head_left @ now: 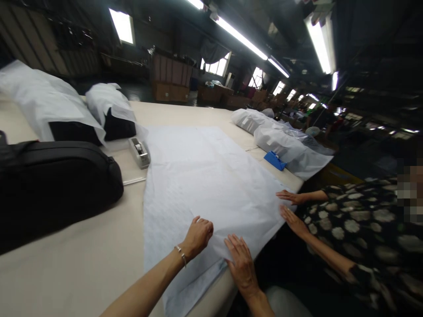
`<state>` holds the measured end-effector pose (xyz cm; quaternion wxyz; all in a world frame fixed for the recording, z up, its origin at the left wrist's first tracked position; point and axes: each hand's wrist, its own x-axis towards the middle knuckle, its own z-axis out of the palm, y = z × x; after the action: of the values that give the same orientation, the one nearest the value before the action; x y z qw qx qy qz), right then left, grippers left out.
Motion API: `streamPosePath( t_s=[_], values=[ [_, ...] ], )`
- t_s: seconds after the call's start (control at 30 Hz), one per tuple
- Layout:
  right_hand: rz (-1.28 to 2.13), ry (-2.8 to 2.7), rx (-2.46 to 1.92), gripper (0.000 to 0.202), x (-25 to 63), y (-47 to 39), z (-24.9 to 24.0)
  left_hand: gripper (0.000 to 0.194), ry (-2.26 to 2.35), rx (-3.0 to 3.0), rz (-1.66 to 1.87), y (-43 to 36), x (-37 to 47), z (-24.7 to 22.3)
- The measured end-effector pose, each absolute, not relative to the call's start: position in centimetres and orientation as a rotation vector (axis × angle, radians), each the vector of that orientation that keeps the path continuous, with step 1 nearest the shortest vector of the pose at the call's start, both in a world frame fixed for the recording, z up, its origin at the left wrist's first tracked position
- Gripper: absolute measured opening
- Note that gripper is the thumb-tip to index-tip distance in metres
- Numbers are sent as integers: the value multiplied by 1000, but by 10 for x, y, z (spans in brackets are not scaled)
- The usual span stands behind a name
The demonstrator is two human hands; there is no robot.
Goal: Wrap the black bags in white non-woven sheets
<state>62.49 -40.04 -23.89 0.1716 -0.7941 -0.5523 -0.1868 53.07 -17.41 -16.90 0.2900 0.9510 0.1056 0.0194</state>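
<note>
A large white sheet (205,176) lies spread over the pale table, slightly wrinkled. My left hand (197,235), with a bracelet at its wrist, is over the sheet's near part, its fingers curled; whether anything is between them is hidden. My right hand (242,263) rests spread on the sheet close to the table's near edge, holding nothing. Beside the sheet on the left stand a tape dispenser (139,152) and a large black bag (62,185). At the right corner of the sheet, another person's two hands (292,211) lie flat on it.
White-covered black bags (59,101) stand at the back left of the table (99,255). Wrapped packages (280,136) and a blue dispenser (275,160) sit at the far right. A person in a flowered top (353,215) is close on the right.
</note>
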Motion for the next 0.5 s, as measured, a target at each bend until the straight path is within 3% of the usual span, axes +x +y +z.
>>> streamPosePath(
  t_s=[0.23, 0.5],
  values=[
    [-639, -1762, -2130, 49, 645, -394, -220, 12, 256, 2564, 107, -176, 532, -161],
    [-540, -2005, -2064, 39, 642, -390, -202, 11, 182, 2639, 97, -170, 514, -148]
  ],
)
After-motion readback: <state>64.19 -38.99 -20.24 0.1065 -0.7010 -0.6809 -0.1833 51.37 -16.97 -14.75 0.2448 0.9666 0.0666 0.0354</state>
